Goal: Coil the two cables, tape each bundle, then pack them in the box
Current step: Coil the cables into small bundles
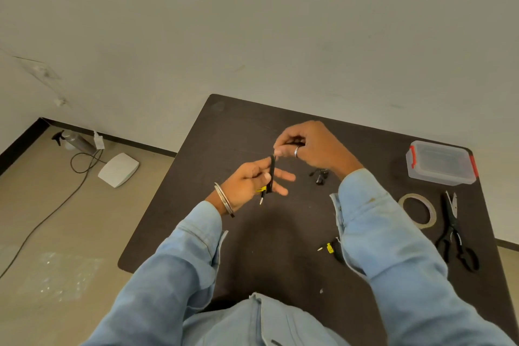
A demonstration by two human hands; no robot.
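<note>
— Two hands are up over the dark surface (280,233). What is the left hand (250,181) doing?
— It grips a narrow black cable bundle (271,174) against its palm, thumb pressed on it, outer fingers spread; a yellow-marked plug end (261,196) hangs out below.
— And further right?
— The right hand (311,146), a ring on one finger, is pinched shut on the top of that same bundle, just above the left hand.
— Where is the second cable?
— A small black tangle (318,175) lies on the surface beside the right wrist; another black piece with a yellow plug (331,248) pokes out nearer, partly hidden by the right sleeve. I cannot tell whether they are one cable.
— The rest?
— A tape roll (434,215) lies flat at the right, black scissors (455,233) just beside it, and the clear box (441,163) with red clips sits at the far right corner, lid on.
</note>
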